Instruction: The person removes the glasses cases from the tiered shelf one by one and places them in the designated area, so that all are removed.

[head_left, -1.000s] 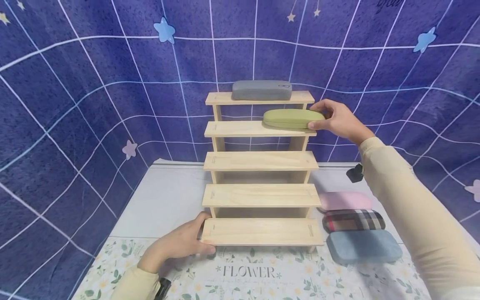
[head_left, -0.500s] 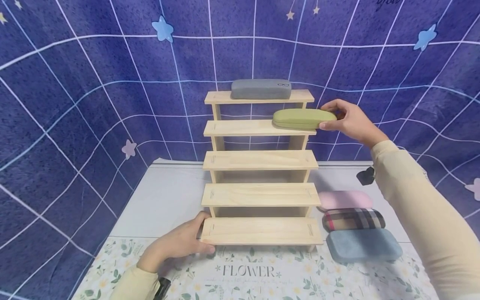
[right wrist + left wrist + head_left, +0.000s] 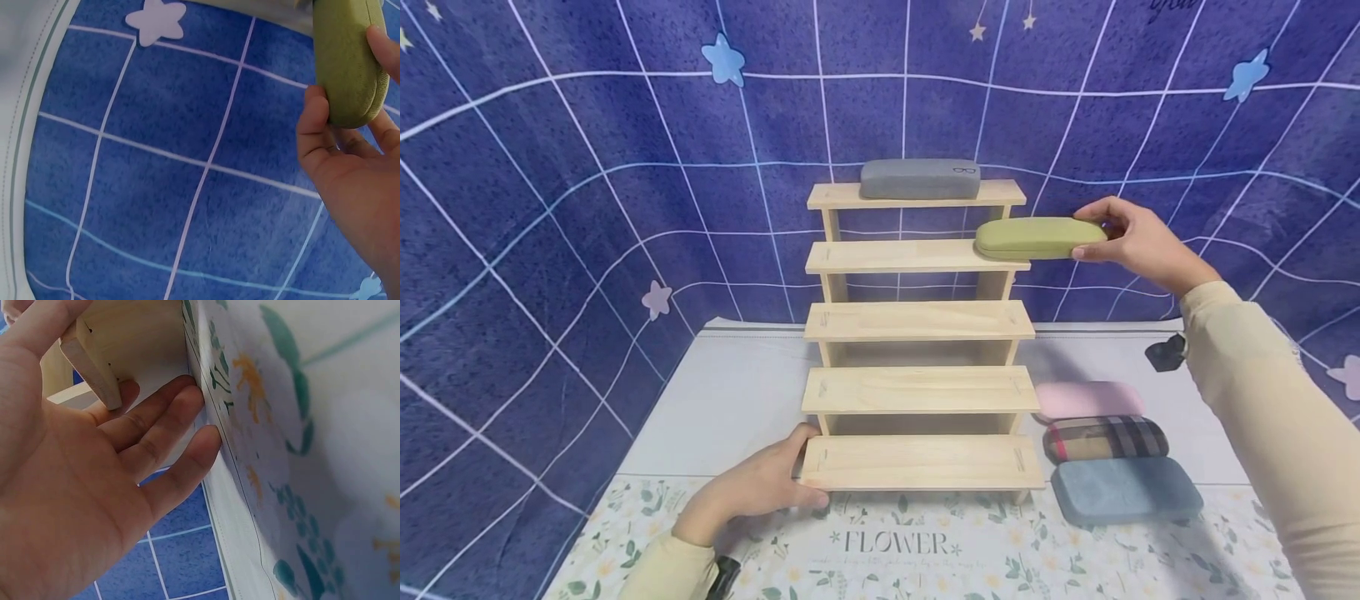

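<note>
My right hand (image 3: 1150, 246) pinches the right end of a green glasses case (image 3: 1037, 237), thumb in front and fingers behind. The case's left end overlaps the right end of the second board from the top of a stepped wooden display rack (image 3: 917, 321); the rest juts out past it. In the right wrist view, the fingertips grip the rounded end of the green case (image 3: 353, 69). My left hand (image 3: 756, 483) holds the left end of the rack's lowest board, thumb at the front edge. The left wrist view shows the board's end (image 3: 94, 365) between thumb and index finger, other fingers extended.
A grey glasses case (image 3: 920, 179) lies on the top board. On the table right of the rack lie a pink case (image 3: 1090, 400), a plaid case (image 3: 1108, 439) and a blue case (image 3: 1127, 492). A blue grid-patterned cloth (image 3: 587, 250) hangs behind and at the sides.
My right hand has slid the green glasses case to the right along the second board, so more of it sticks out beyond the end. My left hand stays on the lowest board.
</note>
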Demonstrator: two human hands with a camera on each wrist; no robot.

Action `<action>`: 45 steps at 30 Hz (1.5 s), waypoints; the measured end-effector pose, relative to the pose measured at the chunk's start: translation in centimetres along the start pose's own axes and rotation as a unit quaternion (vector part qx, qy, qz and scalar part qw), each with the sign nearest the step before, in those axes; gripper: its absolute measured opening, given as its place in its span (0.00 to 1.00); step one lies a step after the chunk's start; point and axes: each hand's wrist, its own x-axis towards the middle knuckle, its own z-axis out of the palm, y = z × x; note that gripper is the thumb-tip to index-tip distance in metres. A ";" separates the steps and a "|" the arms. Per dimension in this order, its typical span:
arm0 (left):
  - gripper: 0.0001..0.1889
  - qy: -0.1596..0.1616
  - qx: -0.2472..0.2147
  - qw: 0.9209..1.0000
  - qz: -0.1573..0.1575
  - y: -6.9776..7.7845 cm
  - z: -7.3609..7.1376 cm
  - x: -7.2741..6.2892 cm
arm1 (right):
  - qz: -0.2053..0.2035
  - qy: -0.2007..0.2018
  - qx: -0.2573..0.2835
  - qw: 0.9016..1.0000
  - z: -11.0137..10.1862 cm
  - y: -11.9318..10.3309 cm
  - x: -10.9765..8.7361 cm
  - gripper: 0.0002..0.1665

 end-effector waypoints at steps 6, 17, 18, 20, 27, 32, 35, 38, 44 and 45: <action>0.49 -0.002 -0.003 1.000 -0.004 0.0 0.1 0.1 | 0.035 -0.022 -0.016 0.999 -1.3 1.5 -0.9 0.44; 0.51 -0.002 -0.008 1.000 0.000 0.2 0.1 0.1 | 0.056 0.010 -0.015 0.998 -2.7 5.6 -3.8 0.43; 0.51 -0.002 -0.009 1.000 -0.001 0.3 0.0 0.0 | 0.057 0.009 -0.018 0.998 -2.6 6.2 -4.0 0.43; 0.51 -0.002 -0.010 1.000 -0.004 0.3 0.0 0.0 | 0.061 0.001 -0.022 0.998 -2.3 7.5 -4.5 0.42; 0.50 -0.003 -0.008 1.000 -0.007 0.3 0.1 0.2 | 0.067 -0.044 -0.029 0.996 -0.2 11.5 -6.1 0.41; 0.50 -0.002 0.000 1.000 -0.011 0.3 0.0 0.0 | 0.049 -0.083 -0.052 0.994 1.8 13.4 -6.6 0.39; 0.49 -0.001 0.000 1.000 -0.017 0.3 0.0 0.0 | 0.045 -0.097 -0.057 0.993 2.9 14.3 -6.7 0.38; 0.49 0.004 0.002 1.000 -0.024 0.2 0.1 0.1 | 0.029 -0.101 -0.053 0.993 3.8 15.0 -6.7 0.36; 0.49 0.004 -0.001 1.000 -0.030 0.3 0.2 0.2 | 0.010 -0.124 -0.038 0.992 4.7 16.1 -6.7 0.36; 0.49 0.003 0.001 1.000 -0.030 0.3 0.2 0.2 | 0.019 -0.133 -0.030 0.990 4.8 16.2 -6.7 0.36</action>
